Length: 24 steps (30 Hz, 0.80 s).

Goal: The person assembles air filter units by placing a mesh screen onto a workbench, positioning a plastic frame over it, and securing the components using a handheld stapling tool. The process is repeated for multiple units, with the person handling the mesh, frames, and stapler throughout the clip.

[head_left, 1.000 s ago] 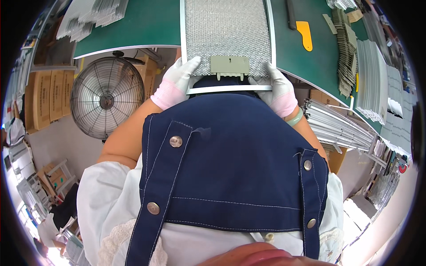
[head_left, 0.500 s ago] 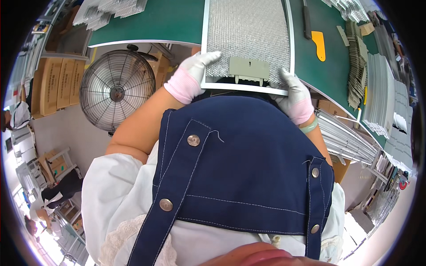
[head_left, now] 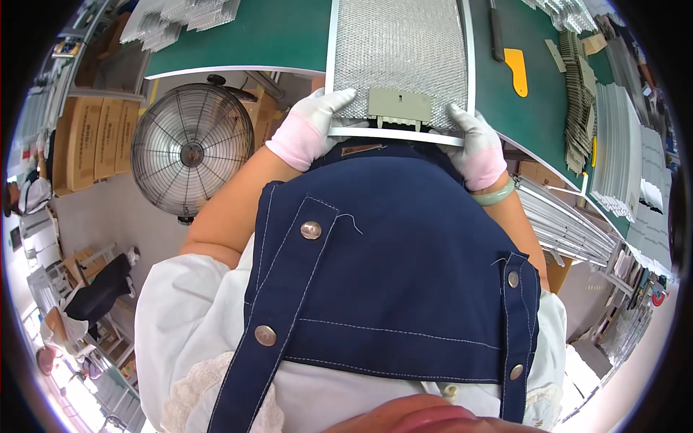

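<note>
A silver mesh filter panel (head_left: 401, 47) in a white metal frame (head_left: 329, 58) juts over the table's near edge toward my body. My gloved left hand (head_left: 315, 119) grips the frame's near left corner, thumb on top over the mesh. At the near right corner my gloved right hand (head_left: 473, 141) holds it the same way, fingers hidden underneath. Between my hands a grey-green plastic latch plate (head_left: 399, 106) sits at the near end of the mesh, its prongs pointing at the near frame bar. Neither hand touches the plate.
On the green table (head_left: 245, 43) to the right lie a yellow scraper (head_left: 516, 72), a black-handled tool (head_left: 497, 32) and a row of grey-green plates (head_left: 575, 101). White frame strips (head_left: 617, 144) are stacked beyond. A floor fan (head_left: 191, 148) stands left, near cardboard boxes (head_left: 90, 141).
Both hands and the near end of the framed panel have shifted slightly up and left in the picture. The grip is unchanged.
</note>
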Available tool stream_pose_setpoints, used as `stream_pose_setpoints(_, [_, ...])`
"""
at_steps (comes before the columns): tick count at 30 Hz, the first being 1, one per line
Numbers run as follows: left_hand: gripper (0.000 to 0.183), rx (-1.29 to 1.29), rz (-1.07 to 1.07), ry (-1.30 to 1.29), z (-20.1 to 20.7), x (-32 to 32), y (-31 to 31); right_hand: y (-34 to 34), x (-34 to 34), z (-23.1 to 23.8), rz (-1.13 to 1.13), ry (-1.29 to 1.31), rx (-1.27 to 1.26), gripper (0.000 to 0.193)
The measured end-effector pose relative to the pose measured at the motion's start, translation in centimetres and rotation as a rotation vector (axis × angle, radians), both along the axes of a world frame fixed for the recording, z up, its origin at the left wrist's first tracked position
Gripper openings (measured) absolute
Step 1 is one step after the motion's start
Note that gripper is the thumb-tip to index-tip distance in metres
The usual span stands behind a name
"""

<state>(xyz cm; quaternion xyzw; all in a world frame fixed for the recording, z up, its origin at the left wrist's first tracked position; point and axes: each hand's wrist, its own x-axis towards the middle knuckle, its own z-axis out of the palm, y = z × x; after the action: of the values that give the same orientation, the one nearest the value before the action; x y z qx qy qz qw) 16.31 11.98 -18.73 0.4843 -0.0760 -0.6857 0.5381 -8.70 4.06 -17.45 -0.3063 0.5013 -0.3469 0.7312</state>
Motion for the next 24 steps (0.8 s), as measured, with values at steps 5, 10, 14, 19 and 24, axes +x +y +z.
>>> stream_pose_setpoints(5, [0.036, -0.064, 0.018, 0.006, -1.6, 0.2, 0.1, 0.9, -1.0, -0.9, 0.055, -0.092, 0.051, 0.024])
stream_pose_setpoints(10, [0.035, -0.016, -0.019, 0.191, -1.1, 1.0, -0.3, 0.9, -0.6, -1.2, -0.036, -0.193, 0.196, 0.026])
stream_pose_setpoints(14, [0.037, -0.056, 0.020, 0.219, -1.3, 0.4, 0.6, 1.1, -0.6, -1.7, -0.100, -0.244, 0.187, 0.026])
stream_pose_setpoints(19, [0.029, -0.238, -0.373, -0.379, 0.4, 2.1, 0.4, 1.3, -1.1, -2.0, 0.057, 0.022, -0.120, 0.026])
stream_pose_setpoints(24, [0.033, -0.100, -0.149, -0.063, 1.6, 0.8, 0.7, 0.6, -0.8, -0.8, 0.246, 0.151, -0.186, 0.029])
